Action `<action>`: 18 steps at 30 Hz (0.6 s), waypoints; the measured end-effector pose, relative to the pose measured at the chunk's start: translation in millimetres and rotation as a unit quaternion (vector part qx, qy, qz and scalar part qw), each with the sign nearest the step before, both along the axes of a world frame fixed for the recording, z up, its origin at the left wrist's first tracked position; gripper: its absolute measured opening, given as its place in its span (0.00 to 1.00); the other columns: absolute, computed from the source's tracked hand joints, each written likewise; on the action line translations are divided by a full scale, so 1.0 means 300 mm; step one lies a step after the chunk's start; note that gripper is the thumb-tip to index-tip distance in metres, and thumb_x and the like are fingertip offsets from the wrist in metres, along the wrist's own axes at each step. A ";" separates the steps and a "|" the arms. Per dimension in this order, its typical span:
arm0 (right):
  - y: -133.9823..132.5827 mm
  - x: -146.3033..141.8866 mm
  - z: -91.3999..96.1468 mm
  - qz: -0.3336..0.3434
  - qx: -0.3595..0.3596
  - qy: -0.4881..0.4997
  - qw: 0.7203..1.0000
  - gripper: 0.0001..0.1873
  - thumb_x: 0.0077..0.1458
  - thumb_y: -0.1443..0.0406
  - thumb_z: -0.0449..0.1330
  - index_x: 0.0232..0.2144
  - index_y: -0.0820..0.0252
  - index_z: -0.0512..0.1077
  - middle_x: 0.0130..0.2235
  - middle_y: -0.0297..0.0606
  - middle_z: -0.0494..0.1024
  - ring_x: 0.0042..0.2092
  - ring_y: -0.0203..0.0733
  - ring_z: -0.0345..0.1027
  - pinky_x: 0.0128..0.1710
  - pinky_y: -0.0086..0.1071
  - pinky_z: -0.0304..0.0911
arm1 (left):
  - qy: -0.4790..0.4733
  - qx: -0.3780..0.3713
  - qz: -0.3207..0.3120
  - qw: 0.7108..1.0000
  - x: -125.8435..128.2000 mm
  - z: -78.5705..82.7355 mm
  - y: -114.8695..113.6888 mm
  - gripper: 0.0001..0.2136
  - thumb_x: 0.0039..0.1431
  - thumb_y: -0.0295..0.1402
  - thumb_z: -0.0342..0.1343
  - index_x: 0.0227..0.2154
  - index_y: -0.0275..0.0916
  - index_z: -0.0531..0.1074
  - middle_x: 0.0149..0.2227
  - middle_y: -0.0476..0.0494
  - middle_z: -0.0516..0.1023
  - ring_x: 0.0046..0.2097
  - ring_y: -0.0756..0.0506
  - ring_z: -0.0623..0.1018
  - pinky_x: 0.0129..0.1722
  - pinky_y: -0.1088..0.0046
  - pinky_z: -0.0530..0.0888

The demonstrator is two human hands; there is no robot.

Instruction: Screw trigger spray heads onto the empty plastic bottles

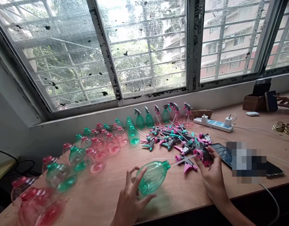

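Observation:
My left hand (132, 194) is closed around a clear green plastic bottle (152, 177), which lies tilted with its threaded neck facing right. In my right hand (213, 175) is a trigger sprayer head (199, 153) with a pink collar and a dark body. Its thin clear tube points left, the tip close to the mouth of the bottle; I cannot tell whether it has entered. Just beyond my right hand spreads a pile of loose trigger sprayer heads (169, 142) in pink, green and grey.
Open pink bottles (113, 144) and green bottles (77, 158) stand along the table's left side. Assembled spray bottles (149, 117) line the window wall. A phone (222, 153), a power strip (215, 123) and cables lie right. Another person's hand (286, 102) shows at the far right.

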State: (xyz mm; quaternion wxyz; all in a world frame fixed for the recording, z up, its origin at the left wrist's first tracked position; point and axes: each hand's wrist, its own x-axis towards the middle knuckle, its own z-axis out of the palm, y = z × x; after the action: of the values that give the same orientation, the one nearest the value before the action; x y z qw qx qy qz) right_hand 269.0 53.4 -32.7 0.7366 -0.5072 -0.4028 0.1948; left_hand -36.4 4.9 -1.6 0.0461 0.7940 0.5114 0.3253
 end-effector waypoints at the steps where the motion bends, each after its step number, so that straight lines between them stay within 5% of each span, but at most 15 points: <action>1: 0.000 0.002 -0.001 -0.008 -0.004 -0.008 1.000 0.38 0.58 0.49 0.64 0.65 0.49 0.56 0.62 0.46 0.63 0.63 0.58 0.61 0.67 0.54 0.54 | 0.000 -0.005 -0.011 1.000 0.000 0.001 0.000 0.32 0.59 0.52 0.61 0.65 0.63 0.59 0.59 0.42 0.62 0.25 0.55 0.72 0.26 0.74 0.80; 7: -0.030 -0.024 0.043 -0.015 -0.002 -0.144 0.990 0.30 0.61 0.50 0.60 0.61 0.53 0.62 0.61 0.49 0.64 0.66 0.63 0.54 0.68 0.61 0.46 | 0.001 -0.025 -0.034 0.999 0.007 0.007 -0.006 0.32 0.60 0.52 0.61 0.65 0.64 0.58 0.60 0.42 0.59 0.25 0.54 0.72 0.27 0.73 0.80; 14: -0.066 -0.056 0.038 0.099 0.038 -0.245 0.964 0.28 0.60 0.54 0.63 0.58 0.51 0.62 0.56 0.47 0.70 0.55 0.57 0.69 0.54 0.49 0.68 | -0.009 -0.057 -0.013 0.998 0.009 0.005 -0.006 0.39 0.57 0.44 0.67 0.66 0.65 0.52 0.63 0.41 0.59 0.24 0.55 0.72 0.29 0.70 0.81; 18: -0.072 -0.047 0.026 0.211 0.018 -0.307 0.928 0.22 0.59 0.58 0.65 0.54 0.50 0.67 0.46 0.42 0.79 0.46 0.53 0.76 0.45 0.41 0.72 | -0.019 -0.091 -0.016 0.996 0.018 0.019 -0.011 0.43 0.55 0.40 0.69 0.67 0.64 0.48 0.65 0.40 0.58 0.24 0.54 0.73 0.29 0.70 0.80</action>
State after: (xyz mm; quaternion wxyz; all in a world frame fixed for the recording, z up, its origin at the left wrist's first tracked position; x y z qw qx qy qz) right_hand 255.0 31.6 -24.9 0.5277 -0.4319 -0.7107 0.1732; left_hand -31.0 1.7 4.1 0.1334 0.7884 0.5250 0.2916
